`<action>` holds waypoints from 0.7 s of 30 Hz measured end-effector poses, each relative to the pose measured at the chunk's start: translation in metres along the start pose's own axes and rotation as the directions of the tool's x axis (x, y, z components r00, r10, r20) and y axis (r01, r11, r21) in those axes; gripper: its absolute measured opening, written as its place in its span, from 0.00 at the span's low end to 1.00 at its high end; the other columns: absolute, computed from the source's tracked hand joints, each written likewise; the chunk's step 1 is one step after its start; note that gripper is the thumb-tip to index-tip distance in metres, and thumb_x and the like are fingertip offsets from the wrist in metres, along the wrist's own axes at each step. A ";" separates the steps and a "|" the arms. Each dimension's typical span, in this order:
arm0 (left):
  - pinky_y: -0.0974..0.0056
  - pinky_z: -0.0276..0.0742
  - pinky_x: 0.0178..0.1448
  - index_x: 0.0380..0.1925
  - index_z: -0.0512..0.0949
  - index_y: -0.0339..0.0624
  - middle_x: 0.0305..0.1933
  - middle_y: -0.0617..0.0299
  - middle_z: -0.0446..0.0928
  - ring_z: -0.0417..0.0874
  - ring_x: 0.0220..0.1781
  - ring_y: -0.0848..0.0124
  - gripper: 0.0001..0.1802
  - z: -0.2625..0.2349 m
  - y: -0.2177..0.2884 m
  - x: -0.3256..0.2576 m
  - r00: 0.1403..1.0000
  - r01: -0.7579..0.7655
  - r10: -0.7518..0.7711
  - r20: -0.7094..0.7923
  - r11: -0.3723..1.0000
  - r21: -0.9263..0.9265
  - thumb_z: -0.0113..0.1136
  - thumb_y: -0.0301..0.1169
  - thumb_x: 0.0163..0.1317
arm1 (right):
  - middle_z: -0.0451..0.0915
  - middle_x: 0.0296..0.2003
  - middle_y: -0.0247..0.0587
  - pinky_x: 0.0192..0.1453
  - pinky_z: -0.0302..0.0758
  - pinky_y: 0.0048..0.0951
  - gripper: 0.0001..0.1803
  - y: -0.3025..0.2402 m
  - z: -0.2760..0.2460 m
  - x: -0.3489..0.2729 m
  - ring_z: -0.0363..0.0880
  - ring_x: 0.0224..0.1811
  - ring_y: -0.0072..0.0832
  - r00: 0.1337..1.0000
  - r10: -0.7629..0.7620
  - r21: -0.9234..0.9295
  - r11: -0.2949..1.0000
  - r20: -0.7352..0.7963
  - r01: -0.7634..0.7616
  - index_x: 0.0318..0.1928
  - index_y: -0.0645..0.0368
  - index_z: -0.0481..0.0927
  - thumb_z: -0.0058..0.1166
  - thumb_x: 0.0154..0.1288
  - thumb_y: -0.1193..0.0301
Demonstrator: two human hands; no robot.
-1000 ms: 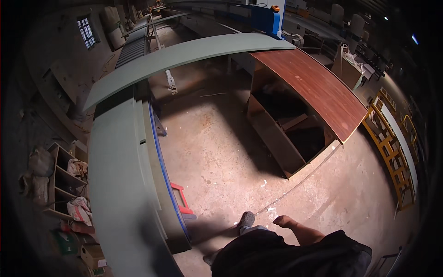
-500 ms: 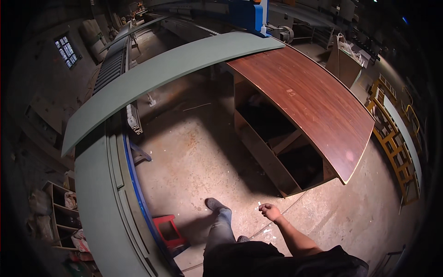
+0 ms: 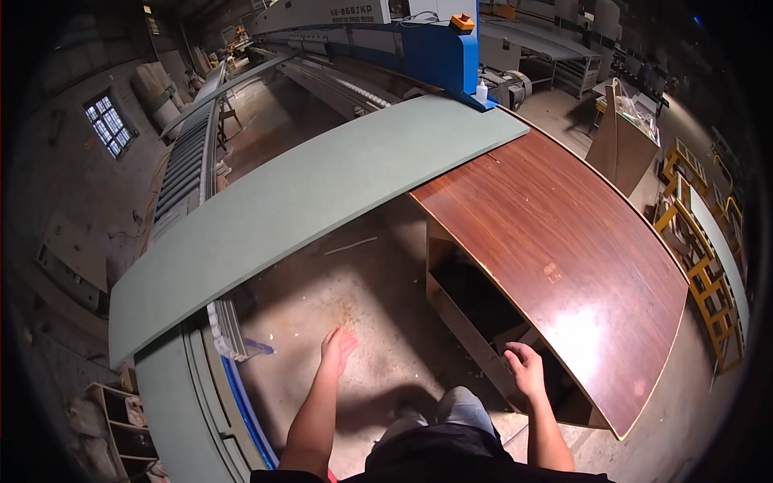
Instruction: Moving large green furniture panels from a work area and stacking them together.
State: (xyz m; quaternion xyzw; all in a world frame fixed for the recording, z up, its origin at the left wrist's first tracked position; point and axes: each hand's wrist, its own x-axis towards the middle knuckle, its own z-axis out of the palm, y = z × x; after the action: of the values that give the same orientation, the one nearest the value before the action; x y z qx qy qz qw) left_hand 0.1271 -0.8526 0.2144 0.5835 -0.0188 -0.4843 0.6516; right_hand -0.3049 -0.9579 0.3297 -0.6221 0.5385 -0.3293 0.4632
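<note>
A long pale green panel lies across in front of me. Its left end rests over a blue-edged bench, and its right end overlaps the brown wood-grain top of a cabinet-like stand. My left hand is in the air over the floor, below the panel's near edge; its fingers are stretched out and hold nothing. My right hand hovers beside the near edge of the brown top, fingers loosely bent and apart from the thumb, nothing visible in it. Neither hand touches the panel.
Behind the panel stands a blue and white machine with an orange button box and a small white bottle. A roller conveyor runs away at the left. Yellow metal racks stand on the right, and open shelving at lower left.
I have come closer to the panel and the brown top, and the view has tipped up, showing more of the machine. My left hand has come into view; my right hand has risen toward the stand.
</note>
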 end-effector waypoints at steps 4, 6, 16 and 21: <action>0.53 0.68 0.67 0.68 0.48 0.37 0.64 0.41 0.62 0.68 0.64 0.52 0.44 0.142 0.089 0.117 0.988 -0.098 0.134 0.074 0.927 -0.363 0.59 0.47 0.63 | 0.81 0.37 0.45 0.47 0.74 0.26 0.11 0.002 -0.007 0.088 0.79 0.40 0.29 0.988 -0.099 -0.078 0.993 -0.116 0.090 0.43 0.67 0.80 0.55 0.61 0.75; 0.55 0.67 0.68 0.69 0.46 0.38 0.66 0.43 0.61 0.66 0.66 0.53 0.48 0.188 0.115 0.160 0.984 -0.168 0.179 -0.025 0.858 -0.485 0.62 0.49 0.59 | 0.81 0.35 0.47 0.47 0.74 0.28 0.09 0.003 -0.010 0.127 0.80 0.39 0.33 0.981 -0.153 -0.119 0.983 -0.118 0.139 0.40 0.67 0.81 0.55 0.60 0.76; 0.54 0.61 0.72 0.62 0.63 0.41 0.65 0.57 0.66 0.66 0.67 0.60 0.31 0.280 0.147 0.254 0.900 -0.437 0.245 -0.362 0.525 -0.731 0.52 0.48 0.66 | 0.82 0.32 0.44 0.49 0.74 0.35 0.08 0.006 -0.011 0.271 0.81 0.37 0.38 0.975 0.042 -0.167 0.983 -0.216 -0.079 0.37 0.59 0.84 0.57 0.57 0.72; 0.50 0.66 0.68 0.60 0.66 0.42 0.63 0.58 0.69 0.69 0.64 0.58 0.27 0.268 0.148 0.245 0.928 -0.369 0.169 -0.331 0.520 -0.770 0.54 0.43 0.65 | 0.82 0.30 0.40 0.50 0.71 0.43 0.07 0.003 -0.009 0.278 0.81 0.32 0.38 0.964 -0.155 -0.457 0.889 -0.216 0.041 0.35 0.52 0.84 0.55 0.58 0.69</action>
State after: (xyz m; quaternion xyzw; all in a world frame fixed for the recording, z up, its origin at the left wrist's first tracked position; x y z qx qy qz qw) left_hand 0.1896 -1.2335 0.2824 0.2515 0.1883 -0.2635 0.9121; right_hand -0.2578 -1.2314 0.3053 -0.6928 0.6208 -0.2939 0.2196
